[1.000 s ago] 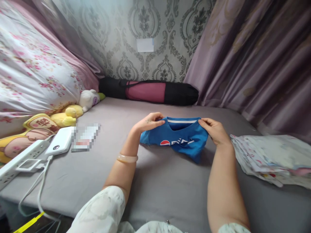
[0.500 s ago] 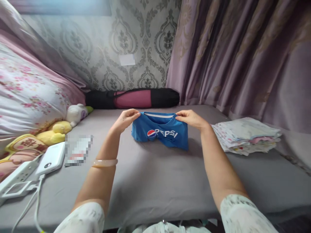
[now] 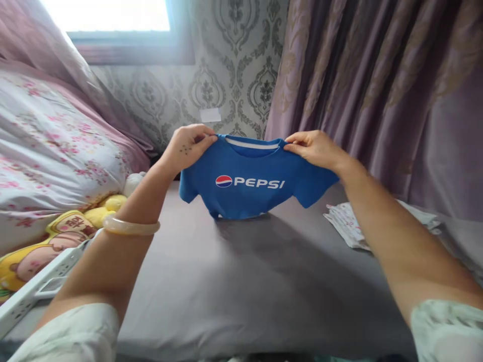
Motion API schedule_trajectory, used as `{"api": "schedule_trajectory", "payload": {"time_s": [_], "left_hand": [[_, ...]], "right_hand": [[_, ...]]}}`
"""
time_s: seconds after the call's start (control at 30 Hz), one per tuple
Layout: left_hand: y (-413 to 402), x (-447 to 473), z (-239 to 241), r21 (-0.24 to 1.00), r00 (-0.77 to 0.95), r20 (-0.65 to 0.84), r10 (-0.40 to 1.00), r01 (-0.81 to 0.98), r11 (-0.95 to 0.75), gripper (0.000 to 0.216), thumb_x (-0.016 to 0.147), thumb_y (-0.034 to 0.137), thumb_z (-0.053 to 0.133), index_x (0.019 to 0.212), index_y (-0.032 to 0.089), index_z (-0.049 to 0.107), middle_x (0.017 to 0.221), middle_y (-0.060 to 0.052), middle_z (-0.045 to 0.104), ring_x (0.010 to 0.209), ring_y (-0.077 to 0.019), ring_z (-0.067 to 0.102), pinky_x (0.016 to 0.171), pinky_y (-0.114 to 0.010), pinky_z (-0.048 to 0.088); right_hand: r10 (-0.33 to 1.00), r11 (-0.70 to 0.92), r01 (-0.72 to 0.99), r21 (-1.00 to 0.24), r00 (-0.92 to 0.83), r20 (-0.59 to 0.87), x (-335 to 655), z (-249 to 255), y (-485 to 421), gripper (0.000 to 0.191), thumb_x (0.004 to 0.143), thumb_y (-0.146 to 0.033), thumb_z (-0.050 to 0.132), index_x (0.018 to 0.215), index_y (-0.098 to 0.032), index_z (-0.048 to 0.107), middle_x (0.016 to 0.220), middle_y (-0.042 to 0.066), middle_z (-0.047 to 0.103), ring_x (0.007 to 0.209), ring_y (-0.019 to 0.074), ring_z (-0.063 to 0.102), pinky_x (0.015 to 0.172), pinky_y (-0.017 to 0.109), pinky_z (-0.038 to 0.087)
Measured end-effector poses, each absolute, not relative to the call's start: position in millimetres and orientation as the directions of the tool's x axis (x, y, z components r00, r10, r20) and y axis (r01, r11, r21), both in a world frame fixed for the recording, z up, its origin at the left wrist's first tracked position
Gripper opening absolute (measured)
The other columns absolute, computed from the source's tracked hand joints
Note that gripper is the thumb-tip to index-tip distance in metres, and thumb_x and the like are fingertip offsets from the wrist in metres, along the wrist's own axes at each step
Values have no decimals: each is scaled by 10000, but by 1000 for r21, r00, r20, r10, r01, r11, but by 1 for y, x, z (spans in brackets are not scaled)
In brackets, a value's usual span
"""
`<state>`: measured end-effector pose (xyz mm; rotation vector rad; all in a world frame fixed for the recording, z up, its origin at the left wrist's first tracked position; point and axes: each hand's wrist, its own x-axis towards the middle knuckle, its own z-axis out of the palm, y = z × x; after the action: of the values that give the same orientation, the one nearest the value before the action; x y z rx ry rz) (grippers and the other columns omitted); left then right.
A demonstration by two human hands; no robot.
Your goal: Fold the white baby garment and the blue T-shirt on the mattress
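1. the bed [image 3: 264, 291], under a grey sheet, fills the lower view. we see a mauve curtain [image 3: 377, 100] along its right side and a floral quilt [image 3: 56, 151] heaped on its left.
2. the blue pepsi t-shirt [image 3: 249, 196] is held up over the middle of the bed, front towards us, logo upright. its shoulder line runs left to right between the hands, and the body hangs straight down from the fingers. the hem seems to just touch the sheet, though we cannot be sure.
3. a stack of folded clothes [image 3: 349, 226] lies on the bed to the right, under the right forearm and apart from the shirt.
4. the left hand [image 3: 186, 147] pinches the shoulder on our left beside the collar, fingers [image 3: 206, 140] closed tight on the cloth. the right hand [image 3: 315, 148] pinches the other shoulder the same way. both are level and equally near the collar.
5. a pale bangle [image 3: 130, 226] sits on the left wrist.
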<state>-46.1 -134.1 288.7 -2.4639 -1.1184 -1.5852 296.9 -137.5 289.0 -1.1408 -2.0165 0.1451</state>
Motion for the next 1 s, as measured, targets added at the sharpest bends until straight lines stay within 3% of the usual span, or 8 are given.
{"api": "schedule_trajectory", "payload": {"time_s": [0.13, 0.33, 0.47, 0.6, 0.77, 0.83, 0.9, 1.0], "left_hand": [[-142, -51, 330, 268, 273, 804, 527, 625, -733, 272, 856, 331, 573, 933, 94, 682, 791, 15, 602, 795, -92, 550, 818, -268, 442], [-117, -55, 311, 481, 287, 652, 702, 558, -676, 215, 807, 351, 645, 812, 142, 692, 676, -9, 603, 683, -122, 565, 709, -284, 492], [-92, -53, 290, 480, 255, 671, 696, 566, -670, 161, 775, 345, 660, 728, 192, 675, 614, 0, 568, 694, -152, 593, 726, -309, 500], [-98, -47, 312, 353, 252, 759, 600, 616, -705, 131, 793, 311, 632, 749, 191, 663, 694, -1, 577, 796, -160, 582, 829, -326, 473], [-121, -33, 332, 160, 32, 962, 271, 736, -657, 134, 896, 277, 551, 920, 196, 655, 1023, -33, 590, 1082, -204, 475, 1017, -392, 332], [-114, -28, 321, 142, 106, 927, 359, 788, -599, 73, 853, 249, 615, 849, 194, 663, 1069, -40, 598, 1157, -260, 423, 1044, -457, 262], [-99, -25, 304, 199, 183, 802, 569, 816, -542, 56, 787, 236, 687, 757, 190, 673, 998, -46, 630, 1119, -287, 443, 1021, -484, 263], [-78, -23, 286, 371, -82, 833, 548, 817, -441, 107, 830, 260, 625, 765, 200, 685, 1019, -66, 629, 1134, -295, 431, 1000, -476, 276]], "right_hand": [[664, 643, 709, -290, -329, 671, 296, 330, -144, 347, 837, -489, 617, 1002, -202, 724, 880, 26, 715, 841, 199, 644, 810, 341, 485], [740, 579, 769, -270, -356, 571, 287, 318, -133, 265, 792, -452, 668, 861, -209, 749, 779, 22, 710, 804, 211, 643, 779, 335, 482], [751, 574, 770, -279, -359, 554, 286, 304, -121, 296, 789, -480, 664, 857, -207, 757, 796, 35, 717, 792, 213, 639, 766, 330, 476], [720, 527, 815, -239, -280, 635, 289, 317, -116, 322, 805, -504, 646, 896, -214, 752, 810, 45, 708, 813, 225, 630, 769, 344, 468], [438, 458, 877, -144, -82, 895, 276, 327, -119, 349, 924, -457, 498, 1042, -206, 710, 1081, 100, 648, 1034, 271, 558, 874, 405, 426], [435, 426, 899, -98, -109, 894, 268, 317, -115, 312, 929, -422, 502, 1005, -209, 717, 1130, 113, 619, 1080, 289, 519, 913, 444, 397], [547, 413, 909, -63, -192, 815, 261, 304, -108, 251, 910, -403, 547, 921, -231, 729, 1088, 99, 631, 1062, 296, 514, 913, 471, 384], [562, 345, 934, -91, -128, 817, 259, 292, -94, 233, 908, -390, 555, 945, -235, 725, 1107, 95, 623, 1083, 302, 495, 920, 476, 367]]}}
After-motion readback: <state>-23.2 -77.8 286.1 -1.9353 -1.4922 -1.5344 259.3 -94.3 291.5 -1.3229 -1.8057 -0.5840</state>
